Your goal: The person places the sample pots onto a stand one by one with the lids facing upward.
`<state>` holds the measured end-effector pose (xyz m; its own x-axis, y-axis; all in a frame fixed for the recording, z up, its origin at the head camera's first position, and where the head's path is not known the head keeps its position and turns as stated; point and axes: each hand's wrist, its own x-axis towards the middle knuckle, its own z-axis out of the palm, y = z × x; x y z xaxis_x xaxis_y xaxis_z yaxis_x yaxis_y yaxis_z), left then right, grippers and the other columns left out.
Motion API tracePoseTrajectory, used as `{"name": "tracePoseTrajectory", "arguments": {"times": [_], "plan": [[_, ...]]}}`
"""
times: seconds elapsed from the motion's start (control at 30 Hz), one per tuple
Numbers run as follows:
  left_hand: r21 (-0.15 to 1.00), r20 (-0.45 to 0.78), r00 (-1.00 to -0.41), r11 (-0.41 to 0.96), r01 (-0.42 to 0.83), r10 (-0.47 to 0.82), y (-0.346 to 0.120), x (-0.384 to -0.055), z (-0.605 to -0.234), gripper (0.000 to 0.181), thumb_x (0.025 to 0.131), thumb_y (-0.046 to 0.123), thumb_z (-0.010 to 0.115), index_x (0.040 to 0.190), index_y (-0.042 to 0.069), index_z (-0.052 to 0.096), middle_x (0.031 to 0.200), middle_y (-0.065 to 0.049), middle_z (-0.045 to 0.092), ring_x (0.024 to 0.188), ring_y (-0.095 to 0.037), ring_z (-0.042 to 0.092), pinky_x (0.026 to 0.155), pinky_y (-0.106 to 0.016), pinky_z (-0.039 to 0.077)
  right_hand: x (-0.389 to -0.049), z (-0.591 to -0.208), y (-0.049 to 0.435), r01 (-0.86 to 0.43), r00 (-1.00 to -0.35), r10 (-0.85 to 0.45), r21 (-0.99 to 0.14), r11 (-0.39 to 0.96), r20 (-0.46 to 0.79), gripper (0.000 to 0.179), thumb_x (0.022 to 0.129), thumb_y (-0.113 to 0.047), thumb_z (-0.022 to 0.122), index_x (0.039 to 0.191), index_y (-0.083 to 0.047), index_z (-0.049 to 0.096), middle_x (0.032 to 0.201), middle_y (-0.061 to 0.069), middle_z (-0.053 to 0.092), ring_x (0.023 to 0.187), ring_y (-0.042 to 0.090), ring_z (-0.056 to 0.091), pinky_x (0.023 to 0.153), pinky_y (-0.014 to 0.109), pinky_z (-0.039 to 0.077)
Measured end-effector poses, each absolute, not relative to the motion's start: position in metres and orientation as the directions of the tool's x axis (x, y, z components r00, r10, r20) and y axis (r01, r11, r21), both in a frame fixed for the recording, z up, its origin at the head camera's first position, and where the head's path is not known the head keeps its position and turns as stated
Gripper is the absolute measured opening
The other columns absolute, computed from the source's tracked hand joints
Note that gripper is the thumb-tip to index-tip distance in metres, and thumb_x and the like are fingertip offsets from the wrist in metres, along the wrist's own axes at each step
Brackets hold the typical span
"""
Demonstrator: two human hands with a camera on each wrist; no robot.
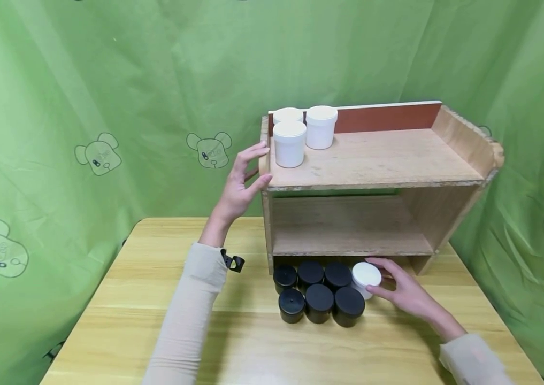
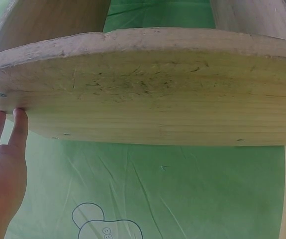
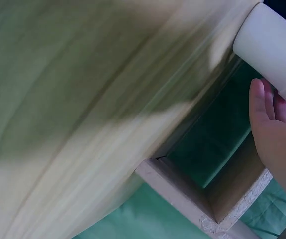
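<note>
At the front right of the wooden shelf, my right hand (image 1: 408,291) holds a white lidded jar (image 1: 366,275), thumb on the near side and fingers behind. The jar (image 3: 272,52) stands upright in the head view, beside several black jars (image 1: 319,299) arranged in two rows. My left hand (image 1: 238,192) grips the upper left side panel of the wooden shelf (image 1: 373,160), its thumb at the front edge. Straight fingers (image 2: 19,129) touch that panel's outer face in the left wrist view. Three white jars, one in front (image 1: 289,147), sit at the left end of the top board.
The two-level shelf stands toward the back of a light wooden table (image 1: 156,283). Its lower board (image 1: 344,224) lies above the black jars, and its right side panel (image 1: 469,139) rises past the top board. A green curtain (image 1: 108,80) hangs behind and at both sides.
</note>
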<state>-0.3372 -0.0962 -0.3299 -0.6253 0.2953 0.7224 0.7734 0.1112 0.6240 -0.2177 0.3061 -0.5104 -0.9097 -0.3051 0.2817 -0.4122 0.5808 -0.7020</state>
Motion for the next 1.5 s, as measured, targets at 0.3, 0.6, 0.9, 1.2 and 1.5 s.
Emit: {"name": "tracePoseTrajectory", "arguments": {"times": [0.3,0.6,0.9,1.2,1.5], "plan": [[0.616,0.727,-0.618,0.112,0.78,0.299,-0.096,-0.337,-0.329,0.054,0.097,0.008,0.063,0.148,0.014,0.046,0.164,-0.004,0.038,0.153,-0.023,0.035,0.117,-0.056,0.045,-0.22,-0.512,0.305,-0.4,-0.915,-0.296,-0.698,0.594,0.273,0.06,0.088,-0.012,0.082,0.142,-0.003,0.056,0.13,0.018,0.063,0.112,0.014,0.064,0.094,0.024,0.059],[0.632,0.716,-0.633,0.111,0.767,0.295,-0.094,-0.336,-0.33,0.056,0.095,0.005,0.064,0.148,0.013,0.045,0.165,-0.006,0.037,0.153,-0.024,0.034,0.117,-0.056,0.045,-0.216,-0.512,0.307,-0.352,-0.935,-0.273,-0.699,0.622,0.228,0.062,0.089,-0.018,0.082,0.143,-0.003,0.055,0.13,0.016,0.063,0.111,0.026,0.066,0.092,0.038,0.063],[0.632,0.714,-0.633,0.114,0.767,0.301,-0.093,-0.336,-0.331,0.056,0.097,0.008,0.064,0.149,0.015,0.045,0.165,-0.004,0.037,0.153,-0.024,0.035,0.117,-0.056,0.044,-0.211,-0.508,0.31,-0.388,-0.922,-0.262,-0.682,0.62,0.286,0.06,0.087,-0.013,0.083,0.142,-0.005,0.057,0.13,0.016,0.064,0.107,0.006,0.063,0.091,0.026,0.062],[0.616,0.723,-0.62,0.122,0.778,0.304,-0.096,-0.335,-0.329,0.055,0.097,0.019,0.065,0.148,0.015,0.045,0.164,-0.003,0.038,0.153,-0.022,0.035,0.117,-0.057,0.044,-0.206,-0.492,0.306,-0.443,-0.896,-0.268,-0.673,0.592,0.354,0.058,0.087,-0.009,0.082,0.141,-0.004,0.059,0.127,0.015,0.065,0.11,-0.007,0.056,0.092,0.011,0.055],[0.638,0.709,-0.639,0.113,0.761,0.298,-0.095,-0.334,-0.327,0.055,0.097,0.007,0.064,0.148,0.014,0.045,0.165,-0.005,0.038,0.153,-0.024,0.034,0.117,-0.056,0.044,-0.204,-0.475,0.311,-0.464,-0.885,-0.264,-0.669,0.581,0.384,0.058,0.088,-0.005,0.08,0.141,-0.002,0.058,0.126,0.017,0.065,0.109,-0.01,0.055,0.091,0.005,0.051]]}}
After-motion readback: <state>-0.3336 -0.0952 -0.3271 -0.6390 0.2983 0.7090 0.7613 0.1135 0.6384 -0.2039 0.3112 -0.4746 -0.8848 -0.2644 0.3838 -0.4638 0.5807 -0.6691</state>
